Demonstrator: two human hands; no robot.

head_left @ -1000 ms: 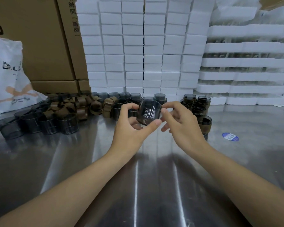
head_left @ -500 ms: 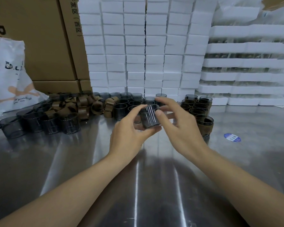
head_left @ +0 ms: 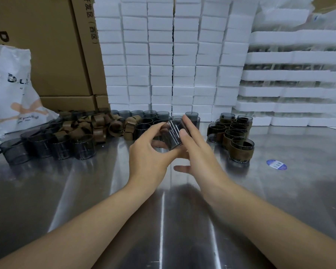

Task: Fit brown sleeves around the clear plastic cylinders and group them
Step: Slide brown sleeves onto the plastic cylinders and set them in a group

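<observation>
I see both forearms reaching up from the bottom of the frame to meet just above centre, over a steel table (head_left: 163,220); the left hand (head_left: 149,152) grips a clear cylinder (head_left: 172,135), its forefinger curled over the upper left rim and its thumb stretched beneath the lower edge; the right hand (head_left: 199,150) lies against the cylinder's right side, fingers fairly straight and pointing to the top of the frame, thumb and forefinger pinching the wall; one lower finger sticks out to the left under the wrist; the cylinder is off the table, tilted, with no sleeve on it.

Compared with a second ago, the cylinder sits at almost the same spot in the frame but has turned; then its round end faced me, now I see its side wall with bright streaks; the right fingers, then bent with only the tips touching, have straightened and slid over the cylinder; the left grip is unchanged.

Left of centre lies a heap of brown sleeves (head_left: 97,127); in front of it, at mid left, stand bare cylinders (head_left: 47,146); right of the hands stand the sleeved cylinders (head_left: 235,134), packed together; a blue sticker (head_left: 276,165) lies beyond them; white foam blocks (head_left: 173,55), cardboard boxes (head_left: 47,45) and a white bag (head_left: 14,90) fill the top half.
</observation>
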